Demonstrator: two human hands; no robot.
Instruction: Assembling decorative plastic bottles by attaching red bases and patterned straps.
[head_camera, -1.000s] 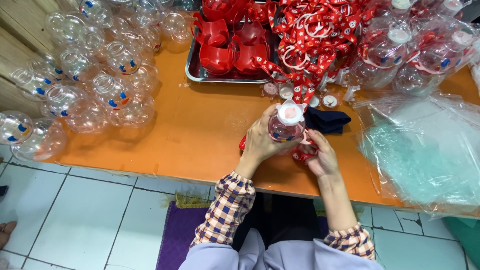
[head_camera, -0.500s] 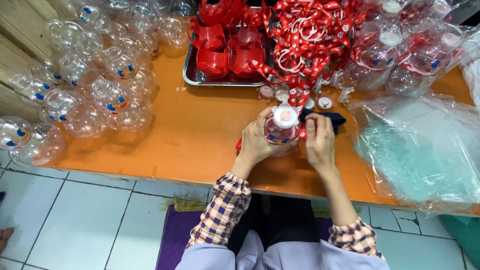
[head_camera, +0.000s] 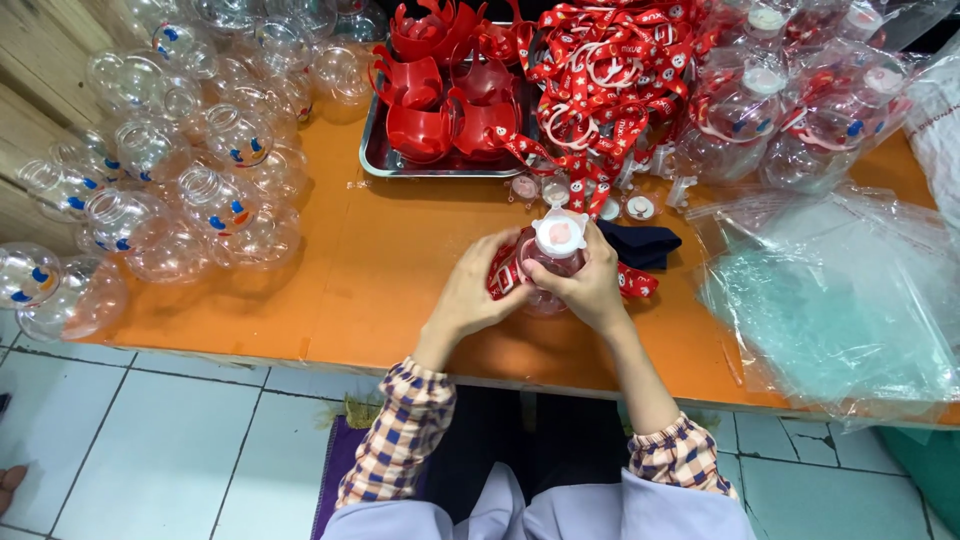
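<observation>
fingers (head_camera: 500, 262) of the left hand (head_camera: 472, 296) and right hand (head_camera: 592, 288) wrapped around a clear round bottle (head_camera: 548, 268) with white cap and red strap, frame centre, above the orange counter (head_camera: 400, 280).

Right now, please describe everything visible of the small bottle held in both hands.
The bottle is round and of clear plastic, with a white cap that has a pink centre. It stands about upright, just above the orange table. The left hand and right hand clasp its sides. A red strap trails from it.
</observation>
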